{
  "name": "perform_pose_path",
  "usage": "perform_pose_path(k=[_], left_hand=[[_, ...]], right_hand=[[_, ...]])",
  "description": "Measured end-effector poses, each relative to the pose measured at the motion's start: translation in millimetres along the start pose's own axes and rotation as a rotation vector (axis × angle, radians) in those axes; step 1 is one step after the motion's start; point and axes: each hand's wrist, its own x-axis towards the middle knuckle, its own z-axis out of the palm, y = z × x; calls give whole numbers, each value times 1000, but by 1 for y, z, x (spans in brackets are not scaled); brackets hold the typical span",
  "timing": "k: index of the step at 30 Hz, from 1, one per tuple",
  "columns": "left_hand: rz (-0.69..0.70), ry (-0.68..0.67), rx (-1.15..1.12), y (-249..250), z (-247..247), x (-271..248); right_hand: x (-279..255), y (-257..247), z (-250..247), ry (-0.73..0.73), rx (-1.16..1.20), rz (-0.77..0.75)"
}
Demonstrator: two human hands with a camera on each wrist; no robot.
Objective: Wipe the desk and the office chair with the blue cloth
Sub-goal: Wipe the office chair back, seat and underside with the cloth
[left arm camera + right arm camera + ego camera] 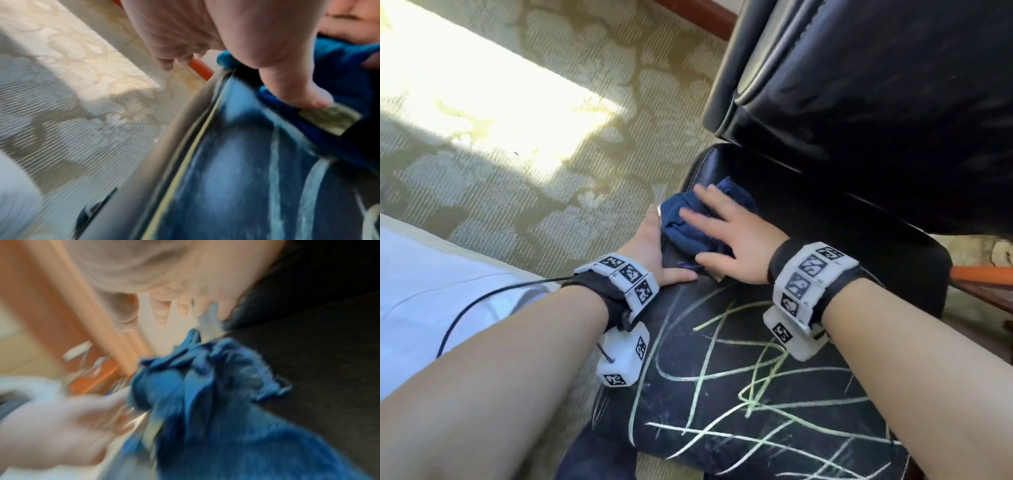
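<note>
The black office chair's seat [756, 394] is scribbled over with green and white chalk lines; its backrest [859, 102] rises at the upper right. A crumpled blue cloth [688, 226] lies on the seat's far left part. My right hand [726, 233] presses flat on the cloth with its fingers spread. My left hand [650, 246] rests along the seat's left rim, thumb [287, 73] on top touching the cloth's [339, 68] edge, fingers down beside the rim. The right wrist view is blurred and shows the cloth [205, 402] bunched under the palm.
Patterned beige carpet [517, 137] with a bright sunlit patch covers the floor to the left. Pale clothing [431, 291] fills the lower left. An orange-red bar [979, 274] and wooden furniture stand right of the chair. A black cable trails from the left wristband.
</note>
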Motion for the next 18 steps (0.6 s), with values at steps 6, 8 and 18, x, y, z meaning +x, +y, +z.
perform_pose_path(k=[6, 8, 18], left_hand=[[235, 76, 521, 41, -23, -8], [356, 38, 654, 59, -11, 5], [337, 227, 518, 56, 21, 27]], right_hand=[[-17, 53, -4, 119, 36, 676], [-17, 58, 8, -31, -4, 718], [-13, 49, 12, 40, 30, 730]])
